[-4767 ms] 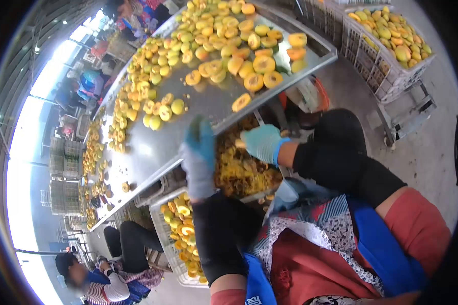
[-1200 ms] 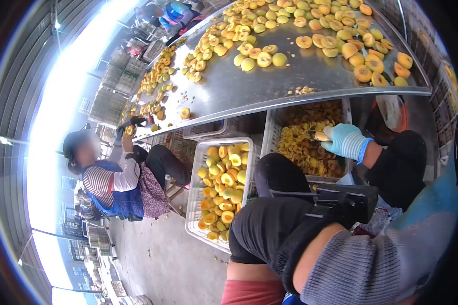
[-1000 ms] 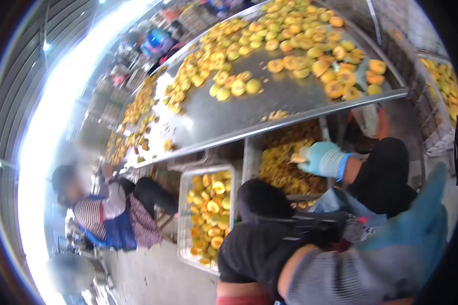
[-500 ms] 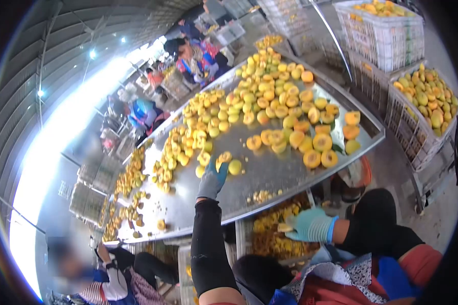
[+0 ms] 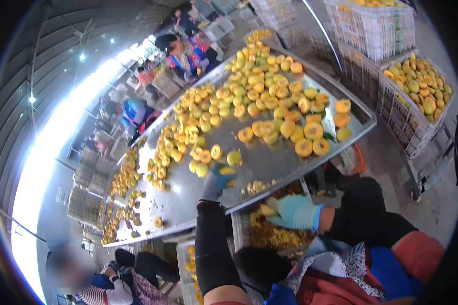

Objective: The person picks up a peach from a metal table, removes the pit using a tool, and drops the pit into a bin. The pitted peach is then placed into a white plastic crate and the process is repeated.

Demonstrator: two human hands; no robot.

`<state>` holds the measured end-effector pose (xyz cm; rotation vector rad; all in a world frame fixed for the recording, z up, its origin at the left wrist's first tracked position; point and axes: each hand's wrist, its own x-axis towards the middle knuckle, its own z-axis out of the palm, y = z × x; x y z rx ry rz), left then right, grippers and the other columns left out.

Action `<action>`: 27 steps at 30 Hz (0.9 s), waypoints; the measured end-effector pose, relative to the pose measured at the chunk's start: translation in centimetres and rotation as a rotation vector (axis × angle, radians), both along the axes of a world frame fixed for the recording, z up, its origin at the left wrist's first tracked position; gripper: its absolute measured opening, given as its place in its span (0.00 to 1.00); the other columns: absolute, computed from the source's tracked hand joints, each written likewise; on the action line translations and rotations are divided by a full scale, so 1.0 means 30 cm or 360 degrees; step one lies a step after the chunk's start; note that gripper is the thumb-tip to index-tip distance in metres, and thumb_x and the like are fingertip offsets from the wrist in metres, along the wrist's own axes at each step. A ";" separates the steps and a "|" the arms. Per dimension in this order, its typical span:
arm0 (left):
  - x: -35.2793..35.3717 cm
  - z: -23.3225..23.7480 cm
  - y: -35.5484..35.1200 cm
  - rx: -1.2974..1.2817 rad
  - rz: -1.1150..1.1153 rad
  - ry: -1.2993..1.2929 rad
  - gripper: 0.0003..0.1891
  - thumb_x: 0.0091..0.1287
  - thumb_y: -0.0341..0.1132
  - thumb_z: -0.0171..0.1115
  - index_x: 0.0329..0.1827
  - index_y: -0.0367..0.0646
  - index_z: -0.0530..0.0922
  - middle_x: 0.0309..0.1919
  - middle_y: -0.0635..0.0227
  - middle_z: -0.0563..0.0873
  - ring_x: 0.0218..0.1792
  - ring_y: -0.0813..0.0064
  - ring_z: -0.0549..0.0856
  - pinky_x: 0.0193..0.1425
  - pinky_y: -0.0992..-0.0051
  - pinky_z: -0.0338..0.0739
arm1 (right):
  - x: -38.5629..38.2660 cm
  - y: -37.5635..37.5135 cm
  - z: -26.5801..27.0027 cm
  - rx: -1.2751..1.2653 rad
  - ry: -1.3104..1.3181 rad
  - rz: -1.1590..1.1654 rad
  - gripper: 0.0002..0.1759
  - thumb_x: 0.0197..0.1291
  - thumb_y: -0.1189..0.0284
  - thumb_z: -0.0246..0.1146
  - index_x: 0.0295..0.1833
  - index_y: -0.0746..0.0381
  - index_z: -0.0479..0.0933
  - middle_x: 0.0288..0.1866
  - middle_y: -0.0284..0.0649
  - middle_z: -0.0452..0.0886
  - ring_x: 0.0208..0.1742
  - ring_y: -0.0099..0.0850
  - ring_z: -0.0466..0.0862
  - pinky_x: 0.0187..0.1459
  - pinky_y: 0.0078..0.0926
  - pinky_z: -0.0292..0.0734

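Observation:
My left hand (image 5: pixel 219 182), in a blue-grey glove, is closed around a halved yellow fruit (image 5: pixel 229 176), peach-like, just above the metal table's near edge. Beyond its fingers on the metal lie a whole-looking fruit (image 5: pixel 234 158) and a cut half (image 5: pixel 216 151). My right hand (image 5: pixel 294 212), in a light teal glove, is closed over a crate (image 5: pixel 237 231) of orange-brown fruit scraps. A small yellowish thing (image 5: pixel 265 209) shows at its fingertips, too blurred to name. A small heap of pale bits, perhaps pits (image 5: pixel 258 187), sits on the table's near edge.
The raised-rim metal table (image 5: pixel 285 165) carries many halved fruits (image 5: pixel 262 96). Stacked crates, one full of fruit (image 5: pixel 420 86), stand at the right on a cart. An orange-rimmed bucket (image 5: pixel 359 157) is beneath the table edge. A co-worker (image 5: pixel 107 284) sits at lower left; other people work further back.
My left hand has drawn back toward me with a fruit half, away from the fruit on the table. My right hand has moved slightly left and up. The view has shifted a little.

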<state>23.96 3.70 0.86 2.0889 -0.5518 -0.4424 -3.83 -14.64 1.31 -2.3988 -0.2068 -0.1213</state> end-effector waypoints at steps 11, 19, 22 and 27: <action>-0.682 0.172 -0.018 -0.1588 0.0375 0.0302 0.25 0.78 0.47 0.44 0.67 0.35 0.67 0.60 0.49 0.77 0.60 0.53 0.78 0.66 0.55 0.73 | 0.040 0.118 0.047 0.0337 -0.0483 -0.0202 0.19 0.66 0.57 0.60 0.49 0.61 0.72 0.33 0.49 0.82 0.35 0.51 0.84 0.37 0.46 0.78; -0.684 0.043 -0.039 -0.2080 0.0432 0.0370 0.18 0.76 0.34 0.46 0.61 0.32 0.76 0.56 0.54 0.81 0.58 0.60 0.80 0.65 0.61 0.76 | 0.057 0.147 -0.021 0.0496 -0.0472 -0.0184 0.19 0.66 0.56 0.60 0.48 0.62 0.71 0.31 0.51 0.82 0.32 0.51 0.84 0.33 0.47 0.78; -0.657 -0.002 -0.028 -0.2345 0.0285 0.0634 0.17 0.75 0.34 0.48 0.60 0.33 0.76 0.54 0.54 0.82 0.56 0.61 0.81 0.64 0.61 0.77 | 0.075 0.168 -0.034 0.0531 -0.0436 -0.0239 0.19 0.66 0.57 0.60 0.50 0.61 0.70 0.31 0.50 0.82 0.32 0.50 0.84 0.33 0.46 0.78; -0.665 -0.030 -0.041 -0.1630 0.0587 -0.0020 0.19 0.77 0.39 0.46 0.60 0.34 0.75 0.53 0.55 0.81 0.57 0.61 0.80 0.65 0.60 0.75 | 0.104 0.170 0.022 0.0469 -0.0757 -0.0291 0.22 0.65 0.59 0.62 0.59 0.55 0.69 0.31 0.47 0.82 0.32 0.49 0.84 0.33 0.44 0.78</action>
